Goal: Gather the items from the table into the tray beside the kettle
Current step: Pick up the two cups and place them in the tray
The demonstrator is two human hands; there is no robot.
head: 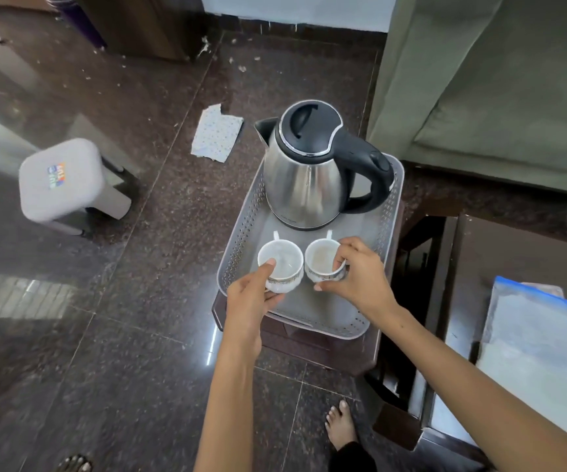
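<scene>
A grey perforated tray (387, 212) rests on a small dark stool, with a steel kettle (304, 178) standing at its far end. Two white cups with patterned rims sit side by side in the tray's near half. My left hand (251, 301) grips the left cup (284, 264), thumb over its rim. My right hand (357, 277) holds the right cup (321, 258), fingers curled over its rim. Both cups have their handles pointing toward the kettle and look empty apart from some residue.
A grey plastic stool (64, 185) stands on the dark granite floor at left. A torn paper scrap (217, 134) lies beyond the tray. A dark table (513, 253) with a plastic bag (541, 352) is at right. A green sofa (500, 90) stands behind. My bare foot (341, 424) is below.
</scene>
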